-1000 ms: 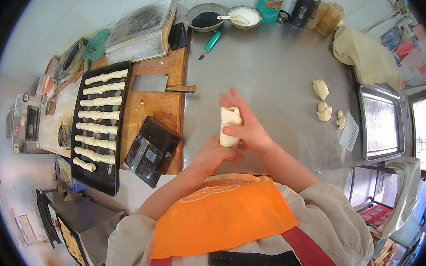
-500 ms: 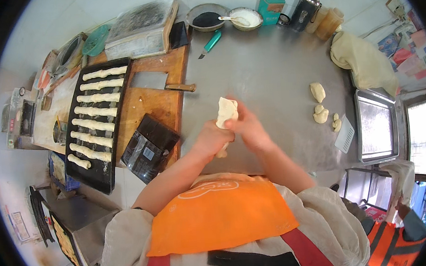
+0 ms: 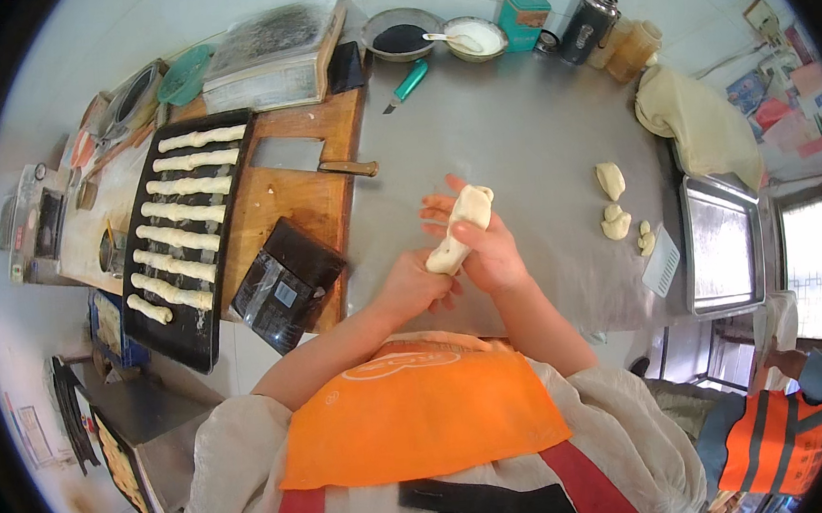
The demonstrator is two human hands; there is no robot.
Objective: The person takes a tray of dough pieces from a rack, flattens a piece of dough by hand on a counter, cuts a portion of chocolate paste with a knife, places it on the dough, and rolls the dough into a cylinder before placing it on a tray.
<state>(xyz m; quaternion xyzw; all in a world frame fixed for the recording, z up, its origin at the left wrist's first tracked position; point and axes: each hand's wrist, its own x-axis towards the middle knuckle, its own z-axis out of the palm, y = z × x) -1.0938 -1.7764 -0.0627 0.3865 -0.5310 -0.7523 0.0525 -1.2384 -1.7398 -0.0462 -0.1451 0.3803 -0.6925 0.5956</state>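
The right hand's fingers (image 3: pixel 439 202) are spreading out past the far side of a pale dough roll (image 3: pixel 470 208), its thumb pressing on top. The left hand (image 3: pixel 411 283) is closing around the lower end; how tightly its fingers are gripping, I cannot tell. The roll is looking soft, light and easily dented, probably a bit floury rather than slick, so I'm judging that a broad, gentle hold along its length would serve better than a hard pinch. It is lying tilted across the right hand (image 3: pixel 497 260), between thumb and fingers, over the tabletop (image 3: pixel 507 126), right of the cleaver (image 3: pixel 292 157) and nearer the person. Dough lumps (image 3: pixel 611 181) are sitting well right of the cleaver; a black tray (image 3: pixel 184 349) is carrying dough strips (image 3: pixel 189 211) to its left.
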